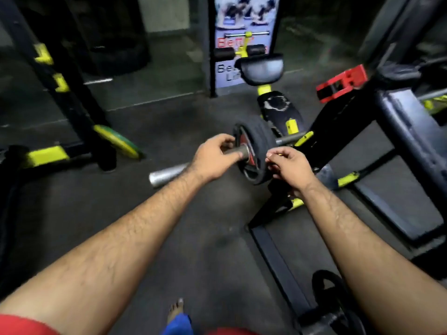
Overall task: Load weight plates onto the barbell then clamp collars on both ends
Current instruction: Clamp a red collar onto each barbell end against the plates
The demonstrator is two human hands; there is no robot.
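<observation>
The barbell (167, 175) lies across the middle, its bare silver sleeve end pointing to the lower left. Black weight plates (256, 141) with a red hub sit on the sleeve, and the thinner shaft (289, 139) carries on behind them. My left hand (215, 157) is closed around the sleeve right against the outer plate; a short grey cylinder shows at its fingertips, and I cannot tell whether it is a collar. My right hand (290, 168) is at the plates' right rim with its fingers pinched together. Whether it holds anything is unclear.
A green-yellow plate (118, 143) leans at the foot of the black rack (63, 93) on the left. A red block-shaped object (343, 83) sits back right on a black and yellow bench frame (391, 131). Another black plate (331, 293) lies lower right. My bare foot (176, 309) is below.
</observation>
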